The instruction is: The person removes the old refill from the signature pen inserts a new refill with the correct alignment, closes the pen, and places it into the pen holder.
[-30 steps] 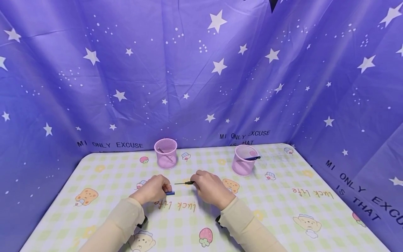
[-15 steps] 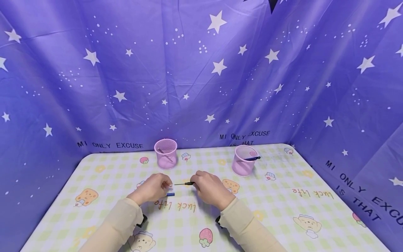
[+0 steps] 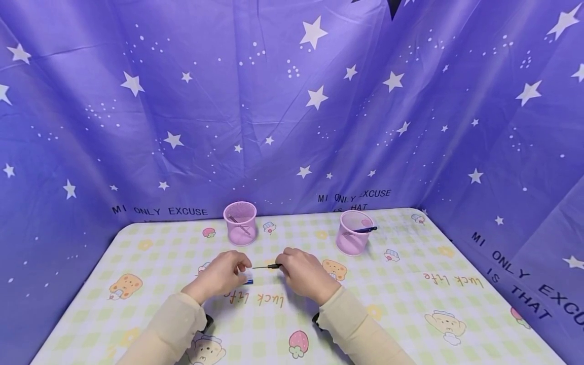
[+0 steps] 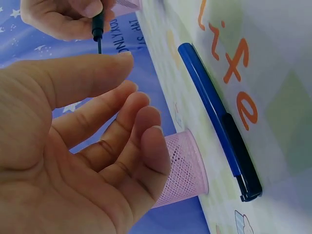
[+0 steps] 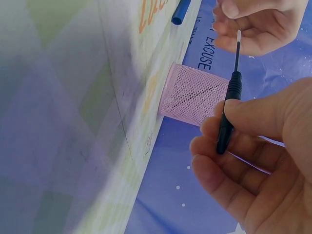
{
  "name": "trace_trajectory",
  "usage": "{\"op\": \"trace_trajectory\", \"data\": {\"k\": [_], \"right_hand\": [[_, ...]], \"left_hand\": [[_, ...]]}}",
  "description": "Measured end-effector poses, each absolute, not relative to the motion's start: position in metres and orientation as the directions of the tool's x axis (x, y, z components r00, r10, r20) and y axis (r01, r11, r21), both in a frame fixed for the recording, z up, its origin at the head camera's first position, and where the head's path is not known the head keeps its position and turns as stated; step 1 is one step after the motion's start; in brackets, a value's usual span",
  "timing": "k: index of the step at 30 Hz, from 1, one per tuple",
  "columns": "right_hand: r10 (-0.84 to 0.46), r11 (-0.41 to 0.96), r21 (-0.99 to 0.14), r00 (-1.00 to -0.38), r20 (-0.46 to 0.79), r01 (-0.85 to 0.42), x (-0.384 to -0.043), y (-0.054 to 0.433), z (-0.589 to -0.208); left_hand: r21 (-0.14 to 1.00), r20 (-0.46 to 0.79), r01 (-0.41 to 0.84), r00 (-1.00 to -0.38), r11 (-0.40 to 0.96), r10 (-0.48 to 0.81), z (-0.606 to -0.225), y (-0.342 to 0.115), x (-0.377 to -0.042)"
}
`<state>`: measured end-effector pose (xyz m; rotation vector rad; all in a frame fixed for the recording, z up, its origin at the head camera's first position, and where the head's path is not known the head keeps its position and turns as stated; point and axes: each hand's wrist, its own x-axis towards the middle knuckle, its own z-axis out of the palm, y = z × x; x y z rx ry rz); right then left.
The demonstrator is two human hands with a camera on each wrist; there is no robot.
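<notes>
My right hand (image 3: 303, 271) pinches a black pen grip (image 5: 232, 92) between thumb and fingers. From it a thin refill (image 5: 237, 56) with a pale end points toward my left hand (image 3: 222, 274). The left hand's fingers are loosely bent, with a gap between thumb and fingertips in the left wrist view. Its fingertips are close to the refill's end, which passes out of sight behind the thumb there; I cannot tell if they touch. A blue pen barrel (image 4: 207, 97) with a dark clip lies on the tablecloth below the left hand.
Two pink mesh pen cups stand toward the back: the left cup (image 3: 240, 230) holds thin dark sticks, the right cup (image 3: 351, 241) a dark blue pen (image 3: 366, 229) leaning over its rim. A purple star-patterned curtain (image 3: 274, 126) surrounds the checked table (image 3: 401, 294).
A second ago my left fingers were at the blue barrel; they have come off it and risen slightly toward the refill's end. My right hand keeps its pinch, almost still.
</notes>
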<state>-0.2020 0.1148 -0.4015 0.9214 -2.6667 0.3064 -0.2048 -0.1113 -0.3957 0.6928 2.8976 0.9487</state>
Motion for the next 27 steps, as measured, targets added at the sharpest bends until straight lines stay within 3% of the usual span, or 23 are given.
{"op": "trace_trajectory", "data": {"k": [27], "right_hand": [[-0.569, 0.779, -0.086, -0.757, 0.323, -0.622, -0.201, 0.113, -0.403]], "left_hand": [[0.541, 0.27, 0.483, -0.875, 0.689, 0.402, -0.398, -0.1, -0.196]]}}
